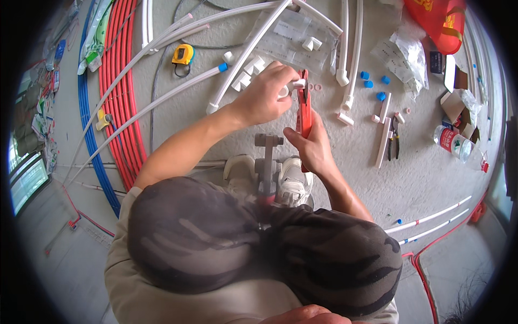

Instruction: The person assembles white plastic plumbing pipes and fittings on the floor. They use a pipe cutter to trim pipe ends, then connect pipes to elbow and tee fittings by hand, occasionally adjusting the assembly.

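My left hand point(263, 96) is closed around a short white plastic pipe fitting point(297, 85), most of it hidden by the fingers. Its exposed end reaches the jaws of a red pipe cutter point(305, 120). My right hand point(314, 147) grips that cutter's handles from below. Whether the blade touches the plastic is too small to tell. Between my shoes point(294, 186) stands a grey metal tool with a dark block at its head point(268, 140), probably a pipe welder. Several loose white fittings point(254, 65) lie on the floor just beyond my left hand.
Long white pipes point(247, 54) cross the floor ahead. Red pipes point(116, 81) and blue pipes point(86, 113) run along the left, near a yellow tape measure point(183, 54). To the right are blue caps point(368, 83), pliers point(395, 140), a plastic bottle point(454, 143) and a red bag point(442, 24).
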### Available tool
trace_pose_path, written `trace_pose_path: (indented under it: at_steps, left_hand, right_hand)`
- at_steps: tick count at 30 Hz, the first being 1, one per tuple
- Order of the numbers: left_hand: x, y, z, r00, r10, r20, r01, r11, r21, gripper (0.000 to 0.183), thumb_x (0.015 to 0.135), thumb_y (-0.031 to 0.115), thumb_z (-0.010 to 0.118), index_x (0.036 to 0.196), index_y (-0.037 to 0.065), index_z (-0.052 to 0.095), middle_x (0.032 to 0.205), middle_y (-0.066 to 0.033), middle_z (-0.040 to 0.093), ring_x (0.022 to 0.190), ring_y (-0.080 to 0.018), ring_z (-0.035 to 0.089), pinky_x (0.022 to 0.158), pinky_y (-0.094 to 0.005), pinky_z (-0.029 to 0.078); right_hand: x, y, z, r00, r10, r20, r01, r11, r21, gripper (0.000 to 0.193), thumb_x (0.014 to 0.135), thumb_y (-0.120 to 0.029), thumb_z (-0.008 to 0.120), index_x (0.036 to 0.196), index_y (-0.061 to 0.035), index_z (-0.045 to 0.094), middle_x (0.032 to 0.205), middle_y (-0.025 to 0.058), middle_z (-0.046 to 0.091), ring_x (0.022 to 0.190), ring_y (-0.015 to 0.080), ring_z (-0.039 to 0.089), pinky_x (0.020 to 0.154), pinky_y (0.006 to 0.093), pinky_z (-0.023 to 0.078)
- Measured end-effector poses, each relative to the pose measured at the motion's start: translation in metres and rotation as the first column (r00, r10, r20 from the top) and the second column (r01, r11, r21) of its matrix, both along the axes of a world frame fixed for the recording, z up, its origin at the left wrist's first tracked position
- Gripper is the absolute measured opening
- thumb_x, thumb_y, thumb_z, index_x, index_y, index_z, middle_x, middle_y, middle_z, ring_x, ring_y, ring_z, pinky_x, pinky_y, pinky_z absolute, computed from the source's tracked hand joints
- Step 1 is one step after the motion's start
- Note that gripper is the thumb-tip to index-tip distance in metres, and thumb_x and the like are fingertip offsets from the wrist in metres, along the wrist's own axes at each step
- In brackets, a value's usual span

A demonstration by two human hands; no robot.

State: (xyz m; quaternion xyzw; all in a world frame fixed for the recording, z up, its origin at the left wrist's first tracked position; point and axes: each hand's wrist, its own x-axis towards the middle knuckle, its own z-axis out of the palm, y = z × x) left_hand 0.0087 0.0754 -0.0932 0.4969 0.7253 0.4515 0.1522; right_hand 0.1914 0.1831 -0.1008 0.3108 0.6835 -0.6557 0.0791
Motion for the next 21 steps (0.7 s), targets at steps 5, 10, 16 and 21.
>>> trace_pose_path:
  at_steps: [5,10,16,21]
  left_hand:
    - [-0.002,-0.002,0.001,0.998,-0.012,0.067,0.01,0.999,0.03,0.038,0.077,-0.007,0.068,0.114,0.002,0.062,0.107,-0.0138,0.067,0.099,-0.0316,0.063,0.072,-0.0408,0.056]
    - [-0.003,-0.002,0.0,0.999,-0.012,0.044,0.009,0.999,0.054,0.038,0.077,-0.007,0.068,0.114,0.002,0.062,0.107,-0.0143,0.067,0.101,-0.0318,0.063,0.074,-0.0402,0.056]
    - [-0.002,0.001,0.006,0.998,-0.014,0.055,0.012,0.999,0.036,0.04,0.078,-0.01,0.067,0.116,0.003,0.063,0.111,-0.0139,0.068,0.104,-0.0322,0.066,0.082,-0.041,0.056]
    - [-0.002,0.001,0.007,0.999,-0.01,0.044,0.008,0.999,0.046,0.04,0.078,-0.01,0.067,0.115,0.003,0.063,0.112,-0.0134,0.068,0.103,-0.032,0.066,0.084,-0.0414,0.056]
  right_hand:
    - [0.004,-0.001,0.006,1.0,-0.003,-0.001,0.003,0.999,-0.033,0.075,0.089,-0.016,0.077,0.154,0.0007,0.043,0.136,0.0201,0.05,0.128,0.0327,0.05,0.11,0.0419,0.04]
    - [0.001,0.0,0.011,0.999,-0.008,-0.047,0.009,1.0,0.03,0.056,0.091,-0.008,0.078,0.14,0.0009,0.052,0.104,-0.0009,0.052,0.093,0.0102,0.05,0.086,0.0284,0.046]
    - [0.0,0.002,0.015,0.999,-0.007,-0.046,0.008,1.0,0.02,0.058,0.091,-0.009,0.079,0.141,0.0012,0.052,0.108,0.0003,0.053,0.097,0.0112,0.05,0.09,0.0292,0.046]
    - [-0.002,0.005,0.02,1.0,0.021,-0.013,-0.021,1.0,-0.016,0.077,0.089,-0.018,0.077,0.155,0.002,0.043,0.136,0.0237,0.053,0.128,0.0373,0.054,0.11,0.0442,0.042]
